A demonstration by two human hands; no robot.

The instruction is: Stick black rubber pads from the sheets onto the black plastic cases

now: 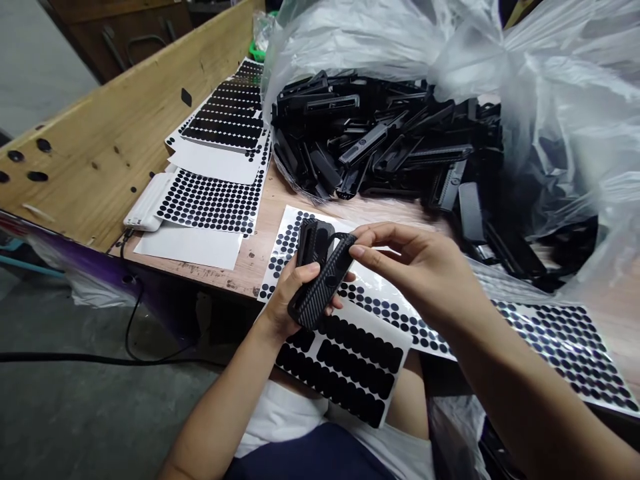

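Observation:
Over the table's front edge, my left hand (287,297) is closed around black plastic parts. The nearer part (323,283) is long, with a carbon-fibre pattern and a small round black spot on its face. Behind it in the same grip stands a second, similar-looking black part (314,241); whether the two are joined I cannot tell. My right hand (410,257) pinches the upper end of the nearer part between thumb and fingertips. Just below the hands, a sheet of black stickers (350,363) in scalloped rows lies across the lap.
A clear plastic bag (545,127) spills a heap of black plastic parts (380,147) at the back. Sheets of round black stickers (210,203) lie left, beside a white device (150,200) with a cable. Another dotted sheet (560,347) runs along the front edge. A wooden board (130,127) borders the left.

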